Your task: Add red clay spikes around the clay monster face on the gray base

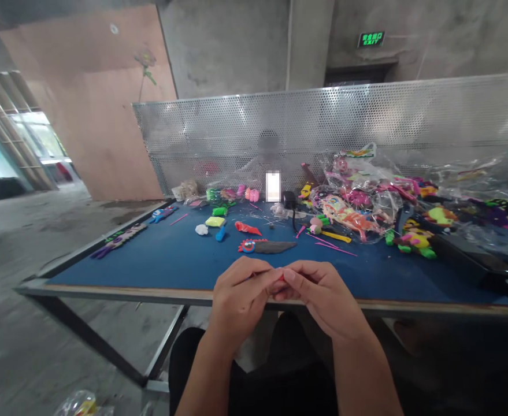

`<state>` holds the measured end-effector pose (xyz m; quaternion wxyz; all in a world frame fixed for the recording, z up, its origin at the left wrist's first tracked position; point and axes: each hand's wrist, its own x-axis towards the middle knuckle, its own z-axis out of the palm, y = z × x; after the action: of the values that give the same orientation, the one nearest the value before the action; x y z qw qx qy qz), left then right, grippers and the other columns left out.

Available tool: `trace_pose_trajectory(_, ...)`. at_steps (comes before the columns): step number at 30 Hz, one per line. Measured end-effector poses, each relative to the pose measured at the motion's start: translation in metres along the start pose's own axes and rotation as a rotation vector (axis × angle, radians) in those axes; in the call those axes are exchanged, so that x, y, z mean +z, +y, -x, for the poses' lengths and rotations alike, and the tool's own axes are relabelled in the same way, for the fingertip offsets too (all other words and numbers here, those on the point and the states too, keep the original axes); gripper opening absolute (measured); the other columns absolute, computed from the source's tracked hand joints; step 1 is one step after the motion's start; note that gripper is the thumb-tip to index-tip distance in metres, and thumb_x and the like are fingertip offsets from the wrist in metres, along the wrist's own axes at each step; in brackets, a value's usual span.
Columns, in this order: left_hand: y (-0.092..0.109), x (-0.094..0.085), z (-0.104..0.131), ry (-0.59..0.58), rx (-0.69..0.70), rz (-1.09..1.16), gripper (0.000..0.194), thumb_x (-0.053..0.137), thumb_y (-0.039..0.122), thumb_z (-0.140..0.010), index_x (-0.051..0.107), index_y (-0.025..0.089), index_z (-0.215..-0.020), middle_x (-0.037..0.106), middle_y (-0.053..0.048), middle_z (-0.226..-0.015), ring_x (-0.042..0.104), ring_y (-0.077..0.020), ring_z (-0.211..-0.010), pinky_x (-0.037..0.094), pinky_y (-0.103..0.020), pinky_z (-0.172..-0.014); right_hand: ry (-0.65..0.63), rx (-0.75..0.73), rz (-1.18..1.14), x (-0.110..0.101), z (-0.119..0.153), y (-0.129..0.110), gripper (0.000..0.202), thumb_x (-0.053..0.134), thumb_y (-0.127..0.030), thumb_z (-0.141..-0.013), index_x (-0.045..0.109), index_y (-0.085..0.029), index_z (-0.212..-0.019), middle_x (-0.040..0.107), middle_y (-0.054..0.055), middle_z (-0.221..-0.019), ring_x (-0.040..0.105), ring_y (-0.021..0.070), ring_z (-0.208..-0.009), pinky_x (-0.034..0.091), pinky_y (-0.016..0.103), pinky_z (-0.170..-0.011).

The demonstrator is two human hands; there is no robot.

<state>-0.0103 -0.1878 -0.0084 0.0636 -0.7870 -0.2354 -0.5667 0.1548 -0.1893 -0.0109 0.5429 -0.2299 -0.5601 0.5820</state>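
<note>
My left hand [245,294] and my right hand [318,292] meet above the table's front edge, their fingertips pressed together around a small red piece [282,277]. Most of that piece is hidden by the fingers. Just beyond them on the blue table lies a long grey clay shape [275,247] with a red and blue head end [248,246] bearing white eyes. Behind it are a red lump [247,228], a blue lump [221,233], a white lump [201,229] and a yellow-green block [215,221].
Clear bags with colourful clay figures [358,202] are heaped at the back right. A black box [474,260] sits at the right. Thin pink strips [329,245] lie mid-right. Clay figures [121,238] line the left edge. A perforated metal panel [236,127] stands behind.
</note>
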Motion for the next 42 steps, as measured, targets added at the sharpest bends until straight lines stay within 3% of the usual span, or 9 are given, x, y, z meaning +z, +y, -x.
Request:
trace_pose_trajectory(3, 0.002, -0.001, -0.002, 0.0, -0.022, 0.058, 0.023, 0.068, 0.007, -0.08, 0.072, 0.02, -0.099, 0.066, -0.003, -0.087, 0.061, -0.012, -0.077, 0.052, -0.025, -0.067, -0.018, -0.011, 0.005, -0.003, 0.001, 0.0, 0.014, 0.07, -0.029, -0.082, 0.074, -0.016, -0.082, 0.071, 0.005, -0.077, 0.067, 0.0141, -0.068, 0.056, 0.028, -0.069)
trace_pose_trajectory(10, 0.009, -0.008, -0.003, -0.094, -0.061, 0.366, 0.027, 0.07, 0.007, -0.078, 0.073, 0.025, -0.099, 0.063, -0.002, -0.09, 0.06, -0.01, -0.074, 0.052, -0.021, -0.062, -0.216, 0.071, -0.176, 0.001, 0.004, -0.005, 0.016, 0.079, -0.03, -0.069, 0.069, -0.018, -0.07, 0.061, 0.0, -0.072, 0.06, 0.013, -0.064, 0.051, 0.028, -0.063)
trace_pose_trajectory(14, 0.01, -0.007, -0.001, -0.111, -0.032, 0.191, 0.029, 0.068, 0.007, -0.08, 0.072, 0.026, -0.102, 0.059, -0.002, -0.091, 0.057, -0.0105, -0.076, 0.051, -0.022, -0.063, -0.228, 0.074, -0.149, 0.0, 0.006, -0.006, 0.018, 0.076, -0.035, -0.073, 0.071, -0.018, -0.078, 0.062, 0.003, -0.08, 0.059, 0.0151, -0.069, 0.052, 0.029, -0.063)
trace_pose_trajectory(17, 0.009, -0.002, 0.0, -0.096, 0.021, -0.029, 0.034, 0.064, 0.008, -0.083, 0.068, 0.028, -0.11, 0.055, -0.003, -0.091, 0.053, -0.0136, -0.081, 0.049, -0.028, -0.069, -0.186, -0.009, -0.091, -0.003, 0.006, -0.004, 0.021, 0.07, -0.037, -0.08, 0.074, -0.016, -0.081, 0.062, 0.005, -0.08, 0.059, 0.0158, -0.071, 0.052, 0.029, -0.063)
trace_pose_trajectory(20, 0.01, 0.004, 0.002, -0.11, 0.01, -0.096, 0.04, 0.059, 0.009, -0.086, 0.062, 0.029, -0.121, 0.053, -0.005, -0.099, 0.051, -0.0161, -0.09, 0.048, -0.031, -0.077, -0.094, -0.061, -0.015, -0.007, 0.005, 0.001, 0.022, 0.063, -0.034, -0.086, 0.073, -0.016, -0.079, 0.063, 0.004, -0.073, 0.058, 0.0147, -0.067, 0.05, 0.027, -0.062)
trace_pose_trajectory(27, 0.007, 0.02, 0.007, -0.21, -0.186, 0.017, 0.044, 0.051, 0.02, -0.092, 0.049, 0.029, -0.135, 0.049, -0.01, -0.123, 0.051, -0.0208, -0.11, 0.048, -0.037, -0.091, 0.136, -0.083, 0.055, -0.004, 0.0, 0.004, 0.022, 0.066, -0.033, -0.085, 0.072, -0.018, -0.1, 0.07, 0.007, -0.089, 0.063, 0.0188, -0.082, 0.05, 0.035, -0.082)
trace_pose_trajectory(35, 0.001, 0.025, 0.007, -0.304, -0.172, 0.128, 0.047, 0.041, 0.038, -0.097, 0.037, 0.03, -0.144, 0.031, -0.011, -0.146, 0.042, -0.0264, -0.124, 0.042, -0.044, -0.099, 0.329, -0.151, -0.135, -0.003, -0.007, 0.006, 0.015, 0.07, -0.034, -0.081, 0.073, -0.021, -0.086, 0.068, 0.001, -0.07, 0.059, 0.0113, -0.059, 0.048, 0.022, -0.056)
trace_pose_trajectory(38, 0.004, 0.025, 0.008, -0.348, -0.161, 0.127, 0.053, 0.039, 0.042, -0.097, 0.029, 0.029, -0.147, 0.027, -0.012, -0.15, 0.036, -0.028, -0.13, 0.041, -0.046, -0.101, 0.331, -0.181, -0.148, -0.001, -0.005, 0.007, 0.016, 0.069, -0.035, -0.082, 0.075, -0.02, -0.087, 0.071, 0.004, -0.077, 0.063, 0.0147, -0.065, 0.05, 0.025, -0.059)
trace_pose_trajectory(42, 0.004, 0.029, 0.011, -0.316, -0.189, 0.111, 0.055, 0.04, 0.042, -0.097, 0.026, 0.029, -0.148, 0.022, -0.011, -0.152, 0.029, -0.029, -0.136, 0.036, -0.048, -0.106, 0.358, -0.218, -0.057, 0.005, -0.002, 0.007, 0.021, 0.065, -0.036, -0.085, 0.076, -0.022, -0.098, 0.073, 0.007, -0.088, 0.066, 0.0191, -0.072, 0.054, 0.032, -0.067)
